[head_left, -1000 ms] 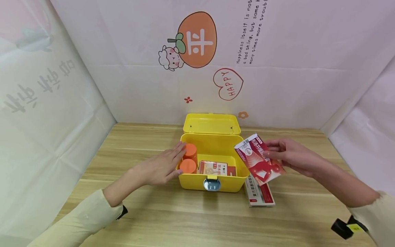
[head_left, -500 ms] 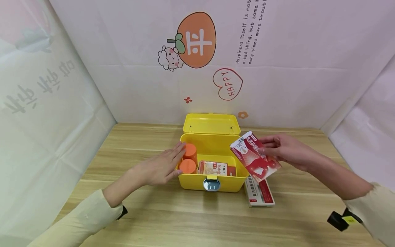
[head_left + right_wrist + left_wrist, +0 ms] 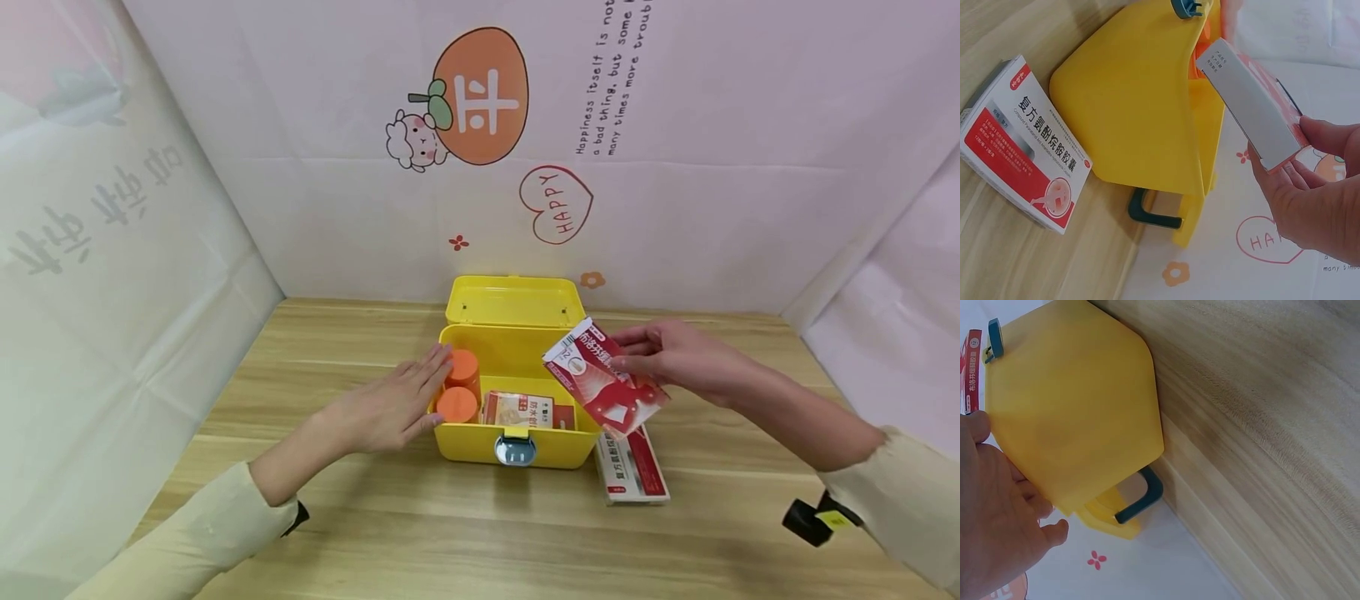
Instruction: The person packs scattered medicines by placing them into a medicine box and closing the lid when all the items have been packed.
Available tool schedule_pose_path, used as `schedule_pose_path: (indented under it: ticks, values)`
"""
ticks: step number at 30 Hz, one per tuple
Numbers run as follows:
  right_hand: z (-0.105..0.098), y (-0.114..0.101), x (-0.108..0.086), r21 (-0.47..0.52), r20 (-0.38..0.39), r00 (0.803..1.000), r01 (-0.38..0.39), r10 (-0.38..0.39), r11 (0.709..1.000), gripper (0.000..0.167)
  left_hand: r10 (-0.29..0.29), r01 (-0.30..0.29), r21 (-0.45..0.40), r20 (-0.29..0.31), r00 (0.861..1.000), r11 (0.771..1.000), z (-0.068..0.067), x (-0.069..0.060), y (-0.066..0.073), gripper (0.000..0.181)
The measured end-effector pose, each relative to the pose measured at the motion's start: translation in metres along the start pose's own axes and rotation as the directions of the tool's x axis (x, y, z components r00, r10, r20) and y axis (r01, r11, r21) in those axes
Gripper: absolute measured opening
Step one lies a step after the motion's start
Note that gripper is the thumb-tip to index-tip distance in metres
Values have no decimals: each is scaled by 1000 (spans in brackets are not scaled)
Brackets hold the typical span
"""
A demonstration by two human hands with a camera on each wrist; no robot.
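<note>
The yellow case (image 3: 465, 446) stands with its lid (image 3: 515, 302) raised. My left hand (image 3: 386, 408) rests with extended fingers on its left rim, beside two orange-capped containers (image 3: 457, 405) inside. In the left wrist view the left hand (image 3: 997, 512) lies along the yellow wall (image 3: 1079, 400). My right hand (image 3: 693, 360) pinches a red-and-white medicine box (image 3: 600, 375) over the case's right side; in the right wrist view the right hand (image 3: 1322, 194) holds that box (image 3: 1250, 103) between thumb and fingers. Small boxes (image 3: 519, 408) lie inside the case.
A white-and-red box (image 3: 633, 471) lies flat on the wooden table (image 3: 450, 533), against the case's front right corner. A printed white sheet (image 3: 337, 225) hangs behind, with more white sheeting at both sides.
My right hand has carried the red-and-white box leftward, from beside the case's right edge to partly over its opening. The left hand has stayed in place on the rim.
</note>
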State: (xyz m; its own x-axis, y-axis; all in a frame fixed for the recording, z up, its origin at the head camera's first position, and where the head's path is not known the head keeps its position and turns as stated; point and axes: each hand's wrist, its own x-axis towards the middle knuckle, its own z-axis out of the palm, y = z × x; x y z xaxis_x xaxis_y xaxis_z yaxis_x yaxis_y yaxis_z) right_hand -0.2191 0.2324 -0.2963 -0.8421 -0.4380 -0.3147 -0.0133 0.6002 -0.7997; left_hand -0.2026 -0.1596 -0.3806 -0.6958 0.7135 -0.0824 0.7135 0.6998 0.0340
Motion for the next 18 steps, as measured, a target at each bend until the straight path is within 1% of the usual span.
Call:
schedule_pose_path:
  ticks: [3, 9, 15, 18]
  values:
    - [-2, -1, 3, -16, 17, 1000, 6, -6, 1000, 67, -11, 11, 16, -1, 1000, 1000, -1, 1, 5, 72]
    - [-2, -6, 7, -35, 28, 999, 28, -27, 999, 63, -5, 6, 43, -3, 1000, 999, -3, 1, 6, 71]
    - [-3, -11, 10, -38, 43, 999, 28, -26, 999, 61, 0, 1, 59, -9, 1000, 998, -4, 2, 7, 72]
    - [-3, -13, 13, -55, 47, 999, 30, -28, 998, 61, 0, 1, 65, -11, 1000, 998, -5, 2, 7, 72]
